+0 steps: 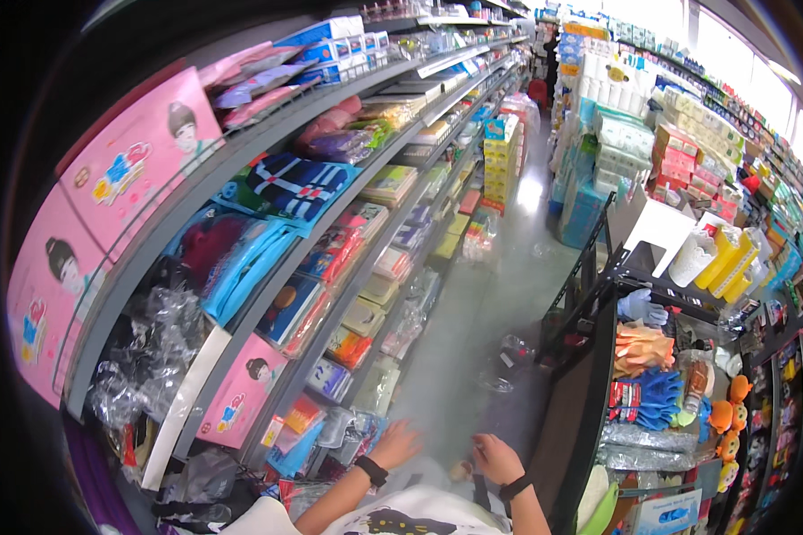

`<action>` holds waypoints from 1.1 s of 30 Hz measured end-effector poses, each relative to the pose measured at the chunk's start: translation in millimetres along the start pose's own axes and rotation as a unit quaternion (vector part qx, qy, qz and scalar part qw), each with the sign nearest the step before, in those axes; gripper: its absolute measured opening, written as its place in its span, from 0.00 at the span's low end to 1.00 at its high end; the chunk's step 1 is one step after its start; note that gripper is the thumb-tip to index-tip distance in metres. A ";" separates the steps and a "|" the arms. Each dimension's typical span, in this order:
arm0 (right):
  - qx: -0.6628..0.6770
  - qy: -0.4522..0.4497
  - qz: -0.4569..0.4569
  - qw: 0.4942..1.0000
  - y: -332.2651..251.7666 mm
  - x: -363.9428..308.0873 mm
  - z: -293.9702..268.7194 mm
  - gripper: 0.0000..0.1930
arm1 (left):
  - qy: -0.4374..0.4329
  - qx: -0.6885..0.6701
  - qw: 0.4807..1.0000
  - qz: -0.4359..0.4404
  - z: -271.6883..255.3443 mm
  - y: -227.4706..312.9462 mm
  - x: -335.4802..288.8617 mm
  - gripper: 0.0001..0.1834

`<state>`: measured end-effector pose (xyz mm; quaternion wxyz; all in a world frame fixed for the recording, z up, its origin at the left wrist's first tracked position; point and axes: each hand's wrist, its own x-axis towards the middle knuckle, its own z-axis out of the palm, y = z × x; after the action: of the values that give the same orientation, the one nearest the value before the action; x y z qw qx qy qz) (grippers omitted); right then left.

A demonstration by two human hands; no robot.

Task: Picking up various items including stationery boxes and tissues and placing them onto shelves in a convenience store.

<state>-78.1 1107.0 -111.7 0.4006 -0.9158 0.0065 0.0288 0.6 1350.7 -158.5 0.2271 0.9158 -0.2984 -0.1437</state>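
Down at the lower edge of the head view, your left hand (pixel 398 444) has its fingers loosely spread, the grip released as far as shows, just beside the clear-wrapped packs (pixel 352 432) low on the grey shelving (pixel 281 118) to your left. Whether your fingertips touch that plastic cannot be told from this angle. Farther left among those low goods lies a blue-and-orange packet (pixel 294 441). Your right hand (pixel 498 461) is over the aisle floor (pixel 482 303), fingers curled inward; you cannot tell whether its grip is empty or pinching something small. The film looks slick and will probably slide, so handle any pack by its full body rather than a loose corner, and steady its neighbours with your other palm. Keep your right elbow clear of the dark rack (pixel 553 428) beside you, and mind your footing near the wrapped bundle (pixel 509 361) on the floor ahead
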 end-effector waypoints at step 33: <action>0.028 0.111 0.196 0.974 132.1 451.7 -208.0 0.08 | -0.045 -0.092 0.992 0.068 -129.3 -69.7 605.1 0.17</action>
<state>378.1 869.7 -93.9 0.4090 -0.8827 0.2315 0.0047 558.1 1073.3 -160.1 0.3060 0.8610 -0.3556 -0.1963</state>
